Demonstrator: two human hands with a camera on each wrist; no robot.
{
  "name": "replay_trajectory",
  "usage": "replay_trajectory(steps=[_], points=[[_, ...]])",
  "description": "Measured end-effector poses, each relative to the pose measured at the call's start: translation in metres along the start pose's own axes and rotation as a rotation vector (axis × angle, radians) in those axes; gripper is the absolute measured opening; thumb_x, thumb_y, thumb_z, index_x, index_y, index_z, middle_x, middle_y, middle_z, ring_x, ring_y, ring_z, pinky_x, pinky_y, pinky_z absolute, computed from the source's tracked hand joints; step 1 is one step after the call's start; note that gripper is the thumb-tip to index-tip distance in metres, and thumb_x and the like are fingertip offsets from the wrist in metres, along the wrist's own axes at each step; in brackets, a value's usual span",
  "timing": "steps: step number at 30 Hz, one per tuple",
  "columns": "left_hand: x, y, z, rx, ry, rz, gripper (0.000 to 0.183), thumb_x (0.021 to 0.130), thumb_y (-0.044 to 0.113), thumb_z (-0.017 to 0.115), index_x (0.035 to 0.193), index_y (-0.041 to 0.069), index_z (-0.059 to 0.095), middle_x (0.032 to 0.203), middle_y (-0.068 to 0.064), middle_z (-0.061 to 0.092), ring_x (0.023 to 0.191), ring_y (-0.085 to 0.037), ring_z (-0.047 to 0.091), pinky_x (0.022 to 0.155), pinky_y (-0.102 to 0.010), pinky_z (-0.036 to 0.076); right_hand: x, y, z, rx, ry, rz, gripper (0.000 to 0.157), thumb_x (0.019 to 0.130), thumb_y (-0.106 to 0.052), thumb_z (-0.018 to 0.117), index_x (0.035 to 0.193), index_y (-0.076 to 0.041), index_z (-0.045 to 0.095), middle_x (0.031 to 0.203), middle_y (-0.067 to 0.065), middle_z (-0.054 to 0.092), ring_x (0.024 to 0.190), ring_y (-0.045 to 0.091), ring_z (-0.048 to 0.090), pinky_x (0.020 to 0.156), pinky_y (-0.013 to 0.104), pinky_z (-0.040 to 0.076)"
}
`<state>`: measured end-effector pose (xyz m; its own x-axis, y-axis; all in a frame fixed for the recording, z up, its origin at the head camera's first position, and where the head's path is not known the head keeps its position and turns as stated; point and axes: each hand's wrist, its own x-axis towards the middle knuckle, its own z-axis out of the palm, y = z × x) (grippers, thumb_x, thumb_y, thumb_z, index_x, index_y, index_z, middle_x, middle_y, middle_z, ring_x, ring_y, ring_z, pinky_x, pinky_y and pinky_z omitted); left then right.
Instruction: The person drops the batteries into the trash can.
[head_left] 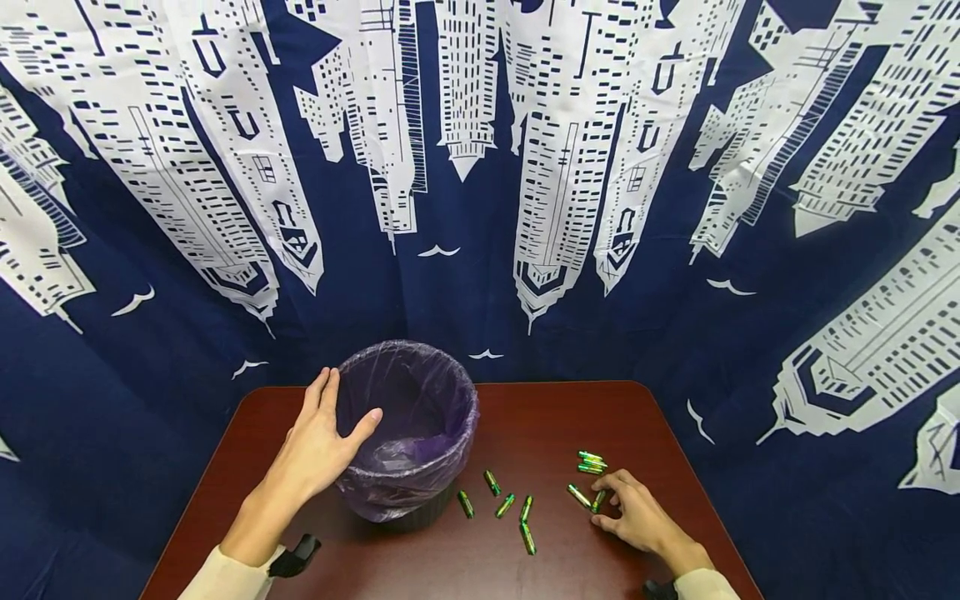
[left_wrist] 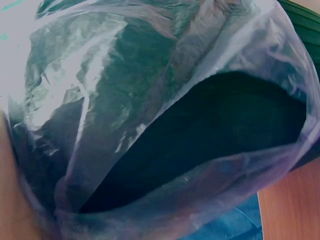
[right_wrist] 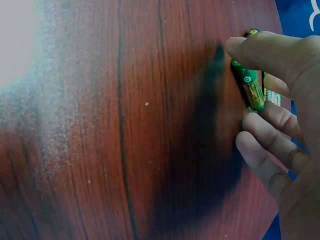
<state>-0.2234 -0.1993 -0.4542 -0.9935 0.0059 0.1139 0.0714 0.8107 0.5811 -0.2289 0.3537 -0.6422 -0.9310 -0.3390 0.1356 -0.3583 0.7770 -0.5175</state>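
A round bin (head_left: 408, 518) with a clear purplish plastic liner (head_left: 450, 450) folded over its rim stands at the left of the table. My left hand (head_left: 318, 446) lies against the bin's near-left rim, fingers straight along the outside and thumb over the opening. In the left wrist view the crinkled liner (left_wrist: 200, 190) fills most of the frame. At the right, my right hand (head_left: 633, 512) has its thumb and fingers curled about a green-and-gold battery (right_wrist: 251, 90). Another battery (head_left: 579, 496) lies just left of those fingers.
Several more green batteries lie scattered between bin and right hand, one (head_left: 466, 503) close to the bin. A small cluster of batteries (head_left: 591, 468) sits beyond the right hand. Behind the brown table (head_left: 555, 417) hangs a navy curtain (head_left: 465, 275) with white buildings.
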Motion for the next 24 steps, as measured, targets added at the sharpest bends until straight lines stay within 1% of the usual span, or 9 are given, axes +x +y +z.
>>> replay_trajectory(steps=[5,10,14,20,24], points=[[-0.004,-0.0057,0.0002,0.001,-0.028,-0.012,0.119,0.111,0.076,0.06,0.187,0.004,0.004,0.196,-0.026,0.007,0.168,-0.062,0.043,0.129,-0.084,0.041,0.0011,0.0018,0.0023,-0.01,-0.008,0.0,0.043,0.089,-0.017,0.103,0.124,-0.012,0.078,0.122,0.004,0.072,0.094,0.008,0.067,0.078,0.026,0.061],[-0.004,-0.0084,0.0011,-0.012,-0.012,0.006,0.117,0.112,0.073,0.063,0.188,0.006,0.004,0.195,-0.027,0.011,0.17,-0.061,0.04,0.133,-0.081,0.038,0.0028,0.0024,0.0037,-0.014,-0.011,-0.011,0.038,0.09,-0.012,0.101,0.121,-0.01,0.079,0.121,0.006,0.072,0.094,0.01,0.068,0.079,0.028,0.063],[-0.004,-0.009,0.0017,-0.013,0.0,0.019,0.116,0.112,0.07,0.064,0.187,0.005,0.005,0.194,-0.028,0.013,0.17,-0.061,0.041,0.134,-0.079,0.038,0.0025,0.0016,0.0036,-0.016,-0.015,0.024,0.034,0.09,-0.008,0.1,0.118,-0.011,0.08,0.12,0.005,0.072,0.094,0.008,0.067,0.079,0.026,0.062],[-0.0043,-0.0094,0.0018,-0.023,0.008,0.013,0.115,0.112,0.071,0.063,0.188,0.007,0.006,0.194,-0.026,0.016,0.168,-0.061,0.044,0.133,-0.079,0.039,0.0033,-0.0001,0.0034,0.005,-0.018,0.066,0.032,0.09,-0.005,0.098,0.116,-0.013,0.081,0.118,0.002,0.071,0.095,0.005,0.065,0.08,0.025,0.061],[-0.0045,-0.0105,0.0023,-0.025,0.006,0.004,0.116,0.111,0.072,0.063,0.188,0.008,0.005,0.194,-0.026,0.016,0.169,-0.06,0.044,0.134,-0.079,0.039,0.0051,-0.0023,0.0036,0.01,0.012,0.058,0.032,0.088,-0.003,0.098,0.114,-0.012,0.082,0.115,0.003,0.072,0.092,0.005,0.064,0.079,0.025,0.061]])
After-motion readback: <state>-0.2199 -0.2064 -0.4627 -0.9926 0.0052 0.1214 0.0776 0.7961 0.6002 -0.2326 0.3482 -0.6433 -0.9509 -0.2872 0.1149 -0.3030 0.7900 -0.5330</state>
